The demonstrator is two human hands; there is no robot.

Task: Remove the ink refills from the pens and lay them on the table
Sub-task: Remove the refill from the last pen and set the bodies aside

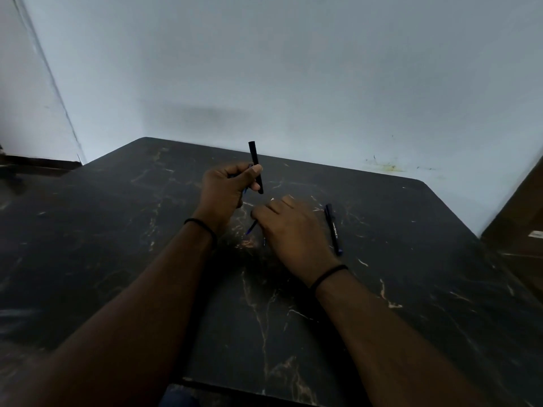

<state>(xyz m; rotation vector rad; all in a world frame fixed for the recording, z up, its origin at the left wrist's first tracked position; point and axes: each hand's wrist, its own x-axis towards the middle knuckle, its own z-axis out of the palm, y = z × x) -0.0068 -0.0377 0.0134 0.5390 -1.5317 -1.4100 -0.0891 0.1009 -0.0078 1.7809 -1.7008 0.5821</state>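
Note:
My left hand (227,190) is raised above the dark marble table (382,289) and grips a black pen barrel (255,163) that stands nearly upright; a bit of blue shows inside the fist. My right hand (293,233) hovers low over the table, fingers curled, with a thin blue ink refill (252,227) sticking out from under its fingertips; the rest of the refill is hidden by the hand. A whole dark blue pen (333,229) lies on the table just right of my right hand.
The table butts against a pale blue wall (293,83) at the back. A brown cabinet or box (523,218) stands past the table's right edge. Floor shows beyond the left edge.

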